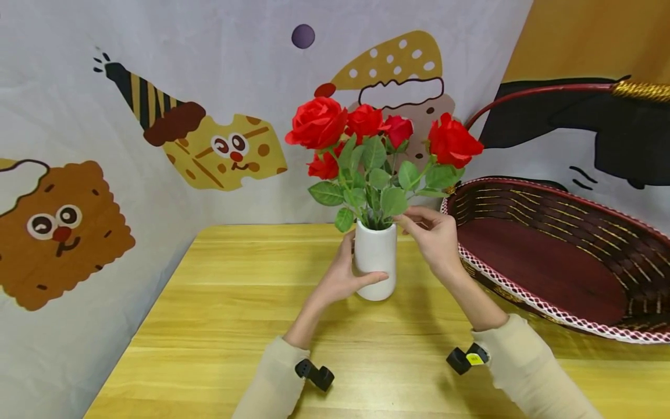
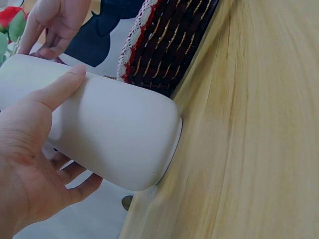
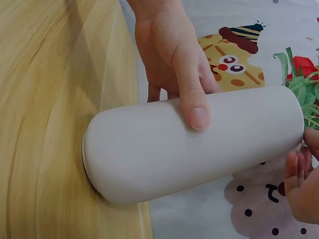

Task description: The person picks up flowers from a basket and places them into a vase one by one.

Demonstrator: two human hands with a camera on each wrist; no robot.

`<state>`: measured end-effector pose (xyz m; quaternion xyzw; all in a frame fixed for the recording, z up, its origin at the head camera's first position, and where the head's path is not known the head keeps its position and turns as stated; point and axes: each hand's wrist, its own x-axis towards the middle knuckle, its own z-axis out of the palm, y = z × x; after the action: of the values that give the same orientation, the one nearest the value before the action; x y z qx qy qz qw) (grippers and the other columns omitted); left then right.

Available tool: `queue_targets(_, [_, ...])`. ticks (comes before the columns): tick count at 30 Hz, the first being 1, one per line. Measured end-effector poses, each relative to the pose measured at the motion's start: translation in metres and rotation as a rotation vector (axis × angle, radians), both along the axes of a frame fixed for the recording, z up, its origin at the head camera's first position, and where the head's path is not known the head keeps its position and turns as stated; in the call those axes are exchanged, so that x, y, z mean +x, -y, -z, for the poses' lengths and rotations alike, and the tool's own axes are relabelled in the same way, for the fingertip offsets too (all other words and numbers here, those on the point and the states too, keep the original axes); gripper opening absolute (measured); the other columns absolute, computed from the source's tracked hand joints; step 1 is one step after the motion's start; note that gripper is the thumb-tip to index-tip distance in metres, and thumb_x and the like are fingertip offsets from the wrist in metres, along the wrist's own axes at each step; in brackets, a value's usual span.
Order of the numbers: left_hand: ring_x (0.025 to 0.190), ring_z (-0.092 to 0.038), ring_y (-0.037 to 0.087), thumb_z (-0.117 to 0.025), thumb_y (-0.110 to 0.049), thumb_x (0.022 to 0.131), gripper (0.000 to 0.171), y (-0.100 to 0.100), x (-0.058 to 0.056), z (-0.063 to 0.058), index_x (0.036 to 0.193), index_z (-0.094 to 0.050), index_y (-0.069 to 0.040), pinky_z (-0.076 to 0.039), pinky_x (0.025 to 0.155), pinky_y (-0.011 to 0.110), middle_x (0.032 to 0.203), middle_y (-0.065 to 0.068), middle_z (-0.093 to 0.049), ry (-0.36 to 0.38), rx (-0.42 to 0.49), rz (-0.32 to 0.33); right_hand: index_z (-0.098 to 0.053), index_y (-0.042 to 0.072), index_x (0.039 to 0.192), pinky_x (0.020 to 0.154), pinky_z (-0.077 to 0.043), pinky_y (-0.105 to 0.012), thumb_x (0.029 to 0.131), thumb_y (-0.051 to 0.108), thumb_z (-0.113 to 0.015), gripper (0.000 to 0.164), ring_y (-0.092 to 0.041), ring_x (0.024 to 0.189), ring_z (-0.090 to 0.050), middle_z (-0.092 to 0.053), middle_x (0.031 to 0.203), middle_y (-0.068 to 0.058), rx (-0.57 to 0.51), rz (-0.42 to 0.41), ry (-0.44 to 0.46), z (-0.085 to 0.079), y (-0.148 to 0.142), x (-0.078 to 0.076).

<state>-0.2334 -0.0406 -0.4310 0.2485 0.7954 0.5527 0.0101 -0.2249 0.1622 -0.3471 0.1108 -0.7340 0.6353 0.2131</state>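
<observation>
A white vase point(image 1: 376, 262) stands upright on the wooden table, holding several red roses point(image 1: 317, 123) with green leaves. My left hand point(image 1: 342, 276) grips the vase from its left side. Its thumb point(image 3: 197, 112) lies across the front, with the other fingers curled behind, as the left wrist view shows. At the vase's right rim, my right hand point(image 1: 431, 235) pinches a rose stem between thumb and forefinger, just under the leaves. Most of that stem is hidden by the fingers and foliage. The vase's base point(image 2: 167, 149) rests on the table.
A dark red woven basket point(image 1: 544, 308) with a white-and-red trimmed rim and an arched handle point(image 1: 544, 90) stands on the right of the table point(image 1: 220, 326). Behind the table hangs a pale cloth point(image 1: 251, 52) printed with cartoon foods.
</observation>
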Motion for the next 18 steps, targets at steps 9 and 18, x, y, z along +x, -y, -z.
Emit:
queue_targets(9, [0.132, -0.045, 0.021, -0.084, -0.035, 0.084, 0.104, 0.0000, 0.0011, -0.0006, 0.159, -0.015, -0.020, -0.041, 0.106, 0.047, 0.152, 0.006, -0.035, 0.014, -0.004, 0.000, -0.072, -0.011, 0.099, 0.068, -0.054, -0.028, 0.090, 0.002, -0.075, 0.016, -0.016, 0.065, -0.064, -0.072, 0.081, 0.009, -0.030, -0.046, 0.002, 0.0067, -0.0031, -0.0018])
queue_targets(18, [0.133, -0.044, 0.021, -0.084, -0.036, 0.084, 0.105, 0.0001, 0.0006, -0.0005, 0.160, -0.013, -0.020, -0.041, 0.107, 0.046, 0.154, 0.006, -0.033, 0.033, -0.008, 0.000, -0.068, -0.016, 0.102, 0.065, -0.055, -0.024, 0.093, -0.002, -0.069, 0.017, -0.014, 0.063, -0.064, -0.073, 0.080, 0.003, -0.063, -0.075, 0.010, 0.0087, -0.0065, -0.0012])
